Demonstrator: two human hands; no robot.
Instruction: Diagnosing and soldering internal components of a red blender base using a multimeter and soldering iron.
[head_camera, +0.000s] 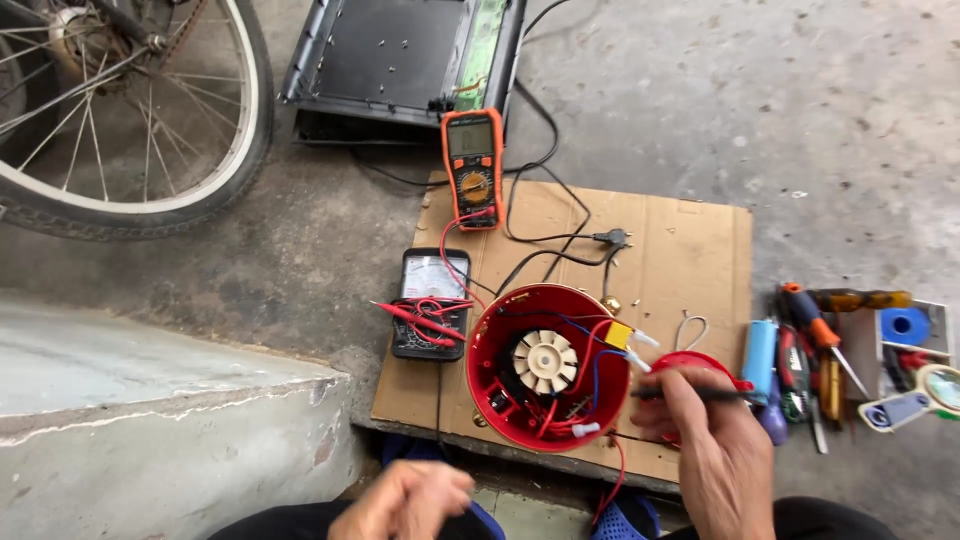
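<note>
Red round housing (540, 368) sat open-side up at lower centre of frame on cardboard sheet (690, 250), white fan wheel (544, 360) and loose red, blue and black wires inside. Right hand (715, 450) pinched thin dark probe (690, 394), tip at housing's right rim. Left hand (405, 500), bottom edge, blurred, fingers curled; hold unclear. Judged light, rigid plastic; wiring fragile, best gripped by outer wall.

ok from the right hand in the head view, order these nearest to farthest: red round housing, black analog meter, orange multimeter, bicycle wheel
From the right hand:
1. Red round housing, just to its left.
2. Black analog meter, past the housing, further left.
3. Orange multimeter, up at the cardboard's top edge.
4. Bicycle wheel, top left corner.
</note>
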